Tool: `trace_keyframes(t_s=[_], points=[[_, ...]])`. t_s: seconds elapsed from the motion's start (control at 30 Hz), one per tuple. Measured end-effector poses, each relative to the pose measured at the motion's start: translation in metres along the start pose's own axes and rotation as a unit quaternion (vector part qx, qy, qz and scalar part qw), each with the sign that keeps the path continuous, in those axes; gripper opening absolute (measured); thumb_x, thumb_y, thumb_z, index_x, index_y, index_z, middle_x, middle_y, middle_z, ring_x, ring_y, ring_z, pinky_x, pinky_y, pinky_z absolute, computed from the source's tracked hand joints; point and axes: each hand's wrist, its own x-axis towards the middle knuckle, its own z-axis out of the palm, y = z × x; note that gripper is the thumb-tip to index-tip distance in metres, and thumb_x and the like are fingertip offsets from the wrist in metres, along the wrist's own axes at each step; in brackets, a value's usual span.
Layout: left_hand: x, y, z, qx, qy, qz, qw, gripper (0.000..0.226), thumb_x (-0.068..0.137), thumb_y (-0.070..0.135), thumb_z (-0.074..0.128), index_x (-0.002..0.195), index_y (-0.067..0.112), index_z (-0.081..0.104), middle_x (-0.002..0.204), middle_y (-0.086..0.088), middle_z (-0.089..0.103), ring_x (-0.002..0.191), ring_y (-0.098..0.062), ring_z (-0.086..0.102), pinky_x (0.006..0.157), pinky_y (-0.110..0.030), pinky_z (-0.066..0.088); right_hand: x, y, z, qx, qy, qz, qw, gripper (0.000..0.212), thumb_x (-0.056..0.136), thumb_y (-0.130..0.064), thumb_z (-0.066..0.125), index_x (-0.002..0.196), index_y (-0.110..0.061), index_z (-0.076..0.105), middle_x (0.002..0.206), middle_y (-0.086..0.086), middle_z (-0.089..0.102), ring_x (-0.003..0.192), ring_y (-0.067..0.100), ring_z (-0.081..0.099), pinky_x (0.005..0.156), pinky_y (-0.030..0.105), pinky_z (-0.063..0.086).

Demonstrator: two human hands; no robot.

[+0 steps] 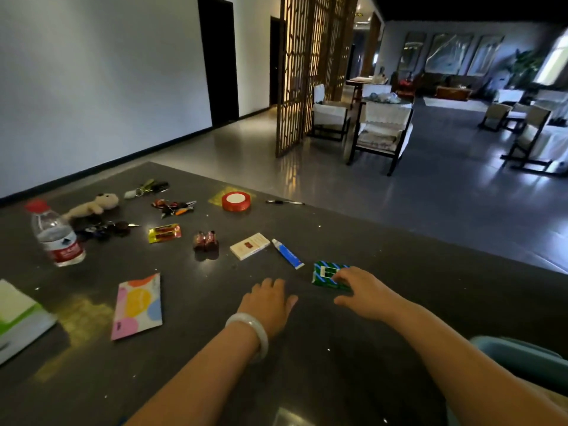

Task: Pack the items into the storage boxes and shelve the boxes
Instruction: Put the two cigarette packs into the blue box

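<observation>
Small items lie scattered on a dark table (pixel 307 364). My right hand (pixel 365 292) rests its fingers on a green striped packet (pixel 326 273) at the right. My left hand (pixel 270 302), with a white bangle on the wrist, lies flat and open on the table just left of it. Beyond the hands lie a blue and white tube (pixel 287 253), a white and red pack (pixel 249 245), two pink wrapped sweets (pixel 206 240) and a yellow and red packet (pixel 164 233). A colourful envelope (pixel 138 305) lies to the left. No storage box is in view.
A water bottle (pixel 57 238) stands at the left near a plush toy (pixel 93 205) and several bunches of keys (pixel 172 207). A red tape roll (pixel 236 201) and a pen (pixel 284 202) lie at the far edge. A green and white box (pixel 15 318) is at the left edge. Chairs stand beyond.
</observation>
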Motion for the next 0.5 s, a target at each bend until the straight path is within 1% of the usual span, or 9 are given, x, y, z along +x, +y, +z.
trace_keyframes(t_s=[0.1,0.13,0.2,0.23,0.3,0.4,0.5], points=[[0.016,-0.020,0.005,0.026,-0.019,-0.003,0.999,0.059,0.095,0.053,0.041,0.144,0.021,0.033,0.146,-0.007,0.036,0.133,-0.028,0.037,0.107,-0.044,0.037,0.022,-0.002,0.010,0.016,-0.006,0.031,0.999,0.059,0.085,-0.037,0.068,0.136,-0.023,0.043,0.137,0.002,0.045,0.125,0.016,0.043,0.105,0.033,0.038],[0.021,-0.026,0.008,0.037,-0.033,-0.007,0.999,0.062,0.095,0.053,0.041,0.147,0.021,0.029,0.151,-0.007,0.029,0.139,-0.029,0.029,0.110,-0.047,0.031,0.028,-0.001,0.015,0.021,-0.008,0.042,0.999,0.062,0.084,-0.038,0.068,0.138,-0.022,0.042,0.139,0.003,0.043,0.127,0.017,0.042,0.106,0.034,0.037],[0.030,-0.034,0.015,0.070,-0.066,-0.011,0.995,0.069,0.095,0.056,0.039,0.151,0.025,0.016,0.160,-0.006,0.008,0.147,-0.032,0.005,0.115,-0.053,0.016,0.038,0.003,0.024,0.025,-0.011,0.063,0.998,0.070,0.083,-0.040,0.069,0.142,-0.022,0.036,0.145,0.006,0.036,0.133,0.022,0.035,0.110,0.038,0.033],[0.034,-0.039,0.019,0.086,-0.081,-0.012,0.993,0.071,0.094,0.058,0.037,0.152,0.027,0.010,0.161,-0.005,-0.002,0.147,-0.033,-0.004,0.116,-0.055,0.010,0.044,0.006,0.029,0.023,-0.012,0.073,0.997,0.075,0.082,-0.042,0.069,0.144,-0.022,0.032,0.148,0.006,0.031,0.137,0.024,0.029,0.112,0.039,0.029],[0.041,-0.047,0.028,0.104,-0.107,-0.016,0.989,0.075,0.093,0.063,0.034,0.153,0.031,0.000,0.160,-0.004,-0.015,0.145,-0.033,-0.015,0.115,-0.057,0.002,0.056,0.013,0.036,0.005,-0.012,0.083,0.996,0.085,0.080,-0.044,0.071,0.148,-0.021,0.025,0.153,0.006,0.024,0.142,0.026,0.021,0.115,0.040,0.022],[0.044,-0.058,0.044,0.104,-0.136,-0.023,0.985,0.079,0.090,0.069,0.028,0.150,0.036,-0.013,0.157,-0.002,-0.026,0.143,-0.031,-0.025,0.115,-0.058,-0.006,0.071,0.027,0.041,-0.033,-0.010,0.100,0.994,0.099,0.076,-0.048,0.073,0.152,-0.023,0.014,0.159,0.004,0.013,0.145,0.026,0.010,0.119,0.041,0.014],[0.045,-0.065,0.058,0.100,-0.121,-0.016,0.987,0.079,0.090,0.071,0.024,0.146,0.039,-0.021,0.154,0.000,-0.032,0.140,-0.028,-0.031,0.113,-0.057,-0.014,0.083,0.041,0.044,-0.035,-0.011,0.135,0.990,0.106,0.075,-0.048,0.074,0.152,-0.030,0.004,0.161,0.001,0.002,0.147,0.028,0.001,0.118,0.047,0.009]])
